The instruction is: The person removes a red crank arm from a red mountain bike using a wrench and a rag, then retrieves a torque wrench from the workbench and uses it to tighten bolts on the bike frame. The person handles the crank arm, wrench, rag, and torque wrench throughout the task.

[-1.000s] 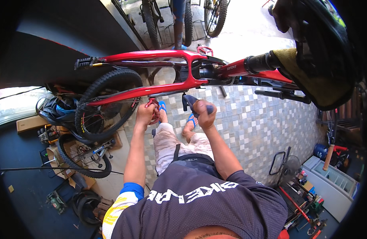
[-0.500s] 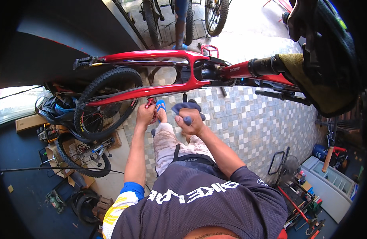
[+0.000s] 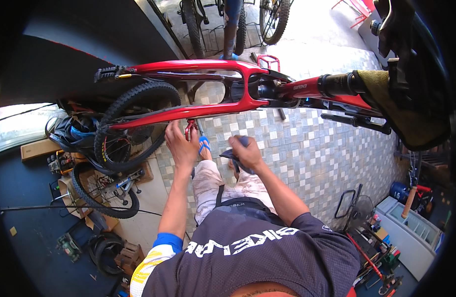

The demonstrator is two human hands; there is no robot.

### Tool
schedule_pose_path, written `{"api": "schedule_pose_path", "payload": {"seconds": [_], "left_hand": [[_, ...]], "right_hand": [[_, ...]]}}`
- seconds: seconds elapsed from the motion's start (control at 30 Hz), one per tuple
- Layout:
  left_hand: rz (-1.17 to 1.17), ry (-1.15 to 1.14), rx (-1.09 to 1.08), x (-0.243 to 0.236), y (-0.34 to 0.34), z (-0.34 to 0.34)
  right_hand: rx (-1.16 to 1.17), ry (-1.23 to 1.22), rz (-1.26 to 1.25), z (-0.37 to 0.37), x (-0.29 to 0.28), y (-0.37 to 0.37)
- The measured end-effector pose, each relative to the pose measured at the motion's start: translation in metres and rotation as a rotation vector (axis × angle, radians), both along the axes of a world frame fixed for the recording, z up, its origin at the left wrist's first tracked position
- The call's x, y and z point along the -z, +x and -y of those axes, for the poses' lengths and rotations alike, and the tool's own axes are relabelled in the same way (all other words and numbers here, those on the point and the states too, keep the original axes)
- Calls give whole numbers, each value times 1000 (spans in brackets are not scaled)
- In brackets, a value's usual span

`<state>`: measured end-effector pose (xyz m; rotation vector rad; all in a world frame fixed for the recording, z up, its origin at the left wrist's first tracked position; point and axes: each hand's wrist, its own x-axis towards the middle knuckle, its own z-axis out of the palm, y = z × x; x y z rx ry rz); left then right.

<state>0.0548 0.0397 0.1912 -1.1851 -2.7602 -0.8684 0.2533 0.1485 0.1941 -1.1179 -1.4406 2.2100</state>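
Observation:
A red bicycle frame (image 3: pixel 183 113) stretches across in front of me. Below its near rear arm sticks out a small red metal part (image 3: pixel 191 127); its exact kind is unclear. My left hand (image 3: pixel 182 147) is right beside that part, fingers stretched up and apart, the thumb close to it. Whether the fingertips touch the frame I cannot tell. Closer to my middle, my right hand (image 3: pixel 247 154) is closed round a dark blue-grey cloth (image 3: pixel 230 155), part of which hangs out of the fist.
The frame's knobby rear wheel (image 3: pixel 106 143) and another small wheel (image 3: pixel 84 198) are at the left. A yellowish cloth (image 3: pixel 376 84) hangs near the frame's right end. Across the frame stands a blue post (image 3: pixel 231 29), with parked bikes behind. Tools (image 3: pixel 381 262) lie at the lower right.
My left hand has opened from the red part and its fingers have spread upward. My right hand has shifted slightly right, and the cloth in it is more bunched up.

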Motion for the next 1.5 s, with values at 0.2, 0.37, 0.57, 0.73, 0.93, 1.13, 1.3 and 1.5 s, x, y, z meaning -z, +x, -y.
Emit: {"api": "schedule_pose_path", "payload": {"seconds": [0.2,0.37,0.57,0.73,0.93,1.13,1.3,1.5], "left_hand": [[1029,-303,627,-6,78,26],[1254,-281,518,10,85,52],[1072,-294,620,100,63,116],[1670,-301,213,112,60,111],[1834,-75,148,97,98,40],[1698,-89,176,99,102,11],[1712,-79,160,102,101,2],[1869,7,160,117,105,-4]], "right_hand": [[379,-545,-243,-13,0,-7],[519,106,147,-11,14,4],[1178,589,660,18,75,88],[738,388,598,86,64,118],[401,163,285,168,64,78],[525,118,237,182,114,67],[658,-305,12,179,110,60],[670,-1025,-355,169,130,56]]}}
